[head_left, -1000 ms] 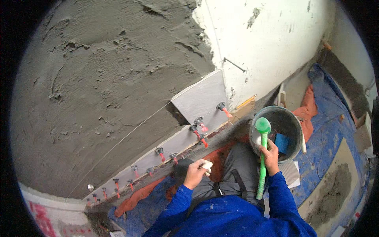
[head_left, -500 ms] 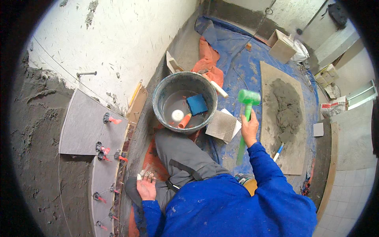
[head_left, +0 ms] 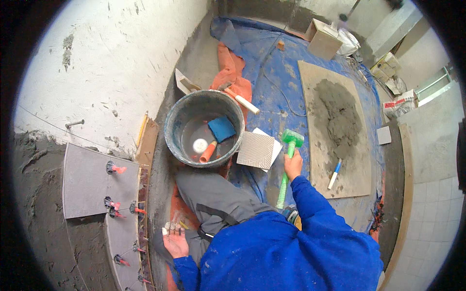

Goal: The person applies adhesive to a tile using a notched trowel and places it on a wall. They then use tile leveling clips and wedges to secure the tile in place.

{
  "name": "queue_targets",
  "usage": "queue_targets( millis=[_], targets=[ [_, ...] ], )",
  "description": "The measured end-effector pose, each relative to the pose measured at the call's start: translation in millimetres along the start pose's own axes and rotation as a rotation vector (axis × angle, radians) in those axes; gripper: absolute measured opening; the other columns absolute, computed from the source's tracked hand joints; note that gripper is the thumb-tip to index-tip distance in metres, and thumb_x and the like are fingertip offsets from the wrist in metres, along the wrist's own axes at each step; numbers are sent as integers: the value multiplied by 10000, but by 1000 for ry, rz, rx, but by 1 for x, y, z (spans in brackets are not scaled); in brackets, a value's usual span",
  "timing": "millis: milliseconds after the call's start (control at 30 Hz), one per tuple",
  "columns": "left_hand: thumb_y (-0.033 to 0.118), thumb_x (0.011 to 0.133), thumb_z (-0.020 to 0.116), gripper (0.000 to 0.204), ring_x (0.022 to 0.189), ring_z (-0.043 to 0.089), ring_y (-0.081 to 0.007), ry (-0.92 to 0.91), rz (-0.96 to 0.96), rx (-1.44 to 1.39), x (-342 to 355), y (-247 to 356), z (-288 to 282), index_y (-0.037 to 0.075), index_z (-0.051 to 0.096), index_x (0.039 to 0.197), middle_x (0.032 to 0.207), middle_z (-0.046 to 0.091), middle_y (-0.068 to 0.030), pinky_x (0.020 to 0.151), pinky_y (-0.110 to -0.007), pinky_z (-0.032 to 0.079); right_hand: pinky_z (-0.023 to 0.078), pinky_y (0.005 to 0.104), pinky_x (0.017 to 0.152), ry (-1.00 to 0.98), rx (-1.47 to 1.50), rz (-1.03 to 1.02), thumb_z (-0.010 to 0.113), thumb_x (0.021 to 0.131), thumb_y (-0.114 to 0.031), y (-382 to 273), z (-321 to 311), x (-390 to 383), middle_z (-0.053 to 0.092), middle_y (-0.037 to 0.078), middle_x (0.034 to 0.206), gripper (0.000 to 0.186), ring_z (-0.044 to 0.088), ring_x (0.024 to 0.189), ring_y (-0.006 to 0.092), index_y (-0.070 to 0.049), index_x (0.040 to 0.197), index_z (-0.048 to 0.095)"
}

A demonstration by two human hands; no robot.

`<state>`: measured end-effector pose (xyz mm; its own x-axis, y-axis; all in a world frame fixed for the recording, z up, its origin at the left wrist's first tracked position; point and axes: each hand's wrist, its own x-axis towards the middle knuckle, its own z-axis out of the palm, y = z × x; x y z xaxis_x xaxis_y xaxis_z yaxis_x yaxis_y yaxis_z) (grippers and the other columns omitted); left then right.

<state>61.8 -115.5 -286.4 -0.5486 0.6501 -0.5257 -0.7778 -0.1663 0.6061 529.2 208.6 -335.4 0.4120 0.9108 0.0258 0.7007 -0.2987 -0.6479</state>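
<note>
My right hand (head_left: 292, 165) grips the green handle of a rubber mallet (head_left: 292, 138), held over a blue tarp beside patterned and white tiles (head_left: 255, 150). My left hand (head_left: 175, 241) is palm up with fingers loosely spread near my grey-trousered leg, its fingertips whitish. Left of it, grey wall tiles (head_left: 85, 177) with several red-and-black leveling clips (head_left: 115, 168) sit on mortar (head_left: 41, 223). A round bucket (head_left: 174, 116) holds shallow liquid, a blue sponge (head_left: 222, 128), a white round object (head_left: 199, 145) and an orange cylindrical object (head_left: 208, 151).
A board (head_left: 310, 169) with a mortar heap (head_left: 340, 116) and a marker-like tool (head_left: 334, 173) lies on the blue tarp (head_left: 276, 97). An orange cloth (head_left: 225, 63) and a white-handled tool (head_left: 246, 104) lie behind the bucket; boxes (head_left: 320, 41) and bags (head_left: 349, 43) stand at the back.
The view has swung rightward from the mortared wall toward the floor. My right hand moved the mallet right, away from the bucket. My left hand opened palm up from closing around a small white object.
</note>
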Motion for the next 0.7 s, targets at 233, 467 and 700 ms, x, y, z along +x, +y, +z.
queue_targets(
  millis=[233, 467, 700],
  targets=[
    [382, 1066, 545, 376, 1024, 643, -231, -23, -3, 17, 7, 1, -2, 76, 620, 1270, 1175, 686, -81, 945, -419, 507, 558, 505, 907, -72, 109, 317, 761, 832, -177, 50, 20, 33, 741, 285, 1062, 483, 728, 1036, 440, 52, 1244, 653],
    [379, 1059, 529, 421, 1054, 634, -236, -18, 17, 16, 5, -2, -11, 64, 603, 1329, 1219, 679, -85, 962, -428, 507, 520, 535, 1036, -324, -314, 343, 674, 858, -118, 90, 38, -21, 692, 309, 1243, 551, 657, 1189, 482, -20, 1390, 572],
    [381, 1058, 543, 409, 1050, 635, -234, -9, -12, 58, 7, 0, -8, 70, 610, 1317, 1186, 673, -67, 956, -428, 510, 529, 545, 1007, -287, -282, 295, 671, 890, -156, 76, 39, -42, 692, 309, 1233, 502, 656, 1181, 480, -16, 1365, 585]
  ],
)
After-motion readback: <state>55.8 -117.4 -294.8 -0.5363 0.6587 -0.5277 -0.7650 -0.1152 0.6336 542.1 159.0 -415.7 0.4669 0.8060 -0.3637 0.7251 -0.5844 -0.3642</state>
